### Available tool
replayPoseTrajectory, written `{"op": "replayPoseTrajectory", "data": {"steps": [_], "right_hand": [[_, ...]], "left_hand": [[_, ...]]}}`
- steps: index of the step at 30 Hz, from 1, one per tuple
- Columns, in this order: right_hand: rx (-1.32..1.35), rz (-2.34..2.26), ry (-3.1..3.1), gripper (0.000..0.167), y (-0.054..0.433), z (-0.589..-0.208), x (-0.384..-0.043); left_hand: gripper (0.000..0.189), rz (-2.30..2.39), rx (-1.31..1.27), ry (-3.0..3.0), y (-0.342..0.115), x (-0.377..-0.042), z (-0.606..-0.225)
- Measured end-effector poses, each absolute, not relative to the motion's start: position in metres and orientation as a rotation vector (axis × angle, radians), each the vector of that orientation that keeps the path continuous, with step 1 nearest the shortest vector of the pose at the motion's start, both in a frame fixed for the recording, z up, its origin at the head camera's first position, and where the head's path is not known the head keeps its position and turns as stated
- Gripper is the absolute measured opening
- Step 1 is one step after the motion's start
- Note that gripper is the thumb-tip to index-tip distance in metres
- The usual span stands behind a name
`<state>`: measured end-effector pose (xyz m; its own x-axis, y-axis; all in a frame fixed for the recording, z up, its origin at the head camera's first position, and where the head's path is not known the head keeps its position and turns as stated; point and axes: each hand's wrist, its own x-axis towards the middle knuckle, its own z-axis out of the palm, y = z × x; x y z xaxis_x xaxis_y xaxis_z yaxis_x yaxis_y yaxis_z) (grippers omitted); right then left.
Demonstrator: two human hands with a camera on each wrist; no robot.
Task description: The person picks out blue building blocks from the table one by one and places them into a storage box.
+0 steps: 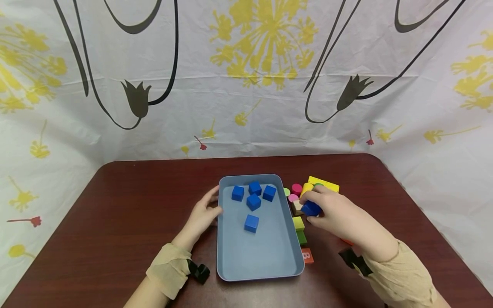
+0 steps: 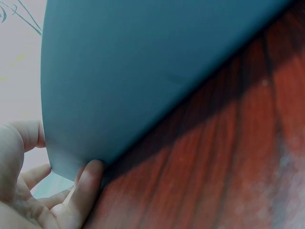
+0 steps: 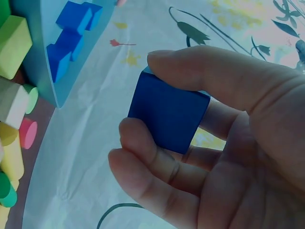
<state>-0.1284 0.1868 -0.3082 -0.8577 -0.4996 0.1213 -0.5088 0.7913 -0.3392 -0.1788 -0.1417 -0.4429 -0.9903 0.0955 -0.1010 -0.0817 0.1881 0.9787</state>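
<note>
A blue-grey tray [image 1: 262, 261] lies on the table with several blue cubes [image 1: 251, 223] inside, most towards its far end. My left hand [image 1: 200, 218] holds the tray's left side, its thumb at the rim; in the left wrist view, fingers [image 2: 90, 183] press low against the outer wall. Just right of the tray, my right hand [image 1: 331, 209] pinches another blue cube [image 3: 169, 112] between thumb and fingers, held above a group of coloured blocks. The right wrist view shows this cube's broad face plainly.
Along the tray's right side lie a yellow-green block [image 1: 298, 223], a green block [image 1: 301, 237], a red letter block [image 1: 307, 256] and pink cylinders [image 1: 296, 189]. A long yellow block [image 1: 323, 184] sits behind the right hand. A patterned white curtain [image 1: 246, 119] hangs beyond the table.
</note>
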Motion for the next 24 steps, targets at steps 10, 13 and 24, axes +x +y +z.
{"op": "replayPoseTrajectory", "data": {"steps": [10, 13, 24], "right_hand": [[0.87, 0.538, -2.9, 0.026, 0.178, -0.299, -0.127], [0.89, 0.534, -2.898, 0.025, 0.175, -0.296, -0.126], [0.932, 0.566, -2.919, 0.024, 0.163, -0.291, -0.124]], "left_hand": [[0.072, 1.924, 0.021, 2.299, -0.142, -0.178, -0.442], [0.073, 1.918, 0.021, 2.307, -0.142, -0.179, -0.443], [0.073, 1.913, 0.018, 2.323, -0.142, -0.179, -0.445]]}}
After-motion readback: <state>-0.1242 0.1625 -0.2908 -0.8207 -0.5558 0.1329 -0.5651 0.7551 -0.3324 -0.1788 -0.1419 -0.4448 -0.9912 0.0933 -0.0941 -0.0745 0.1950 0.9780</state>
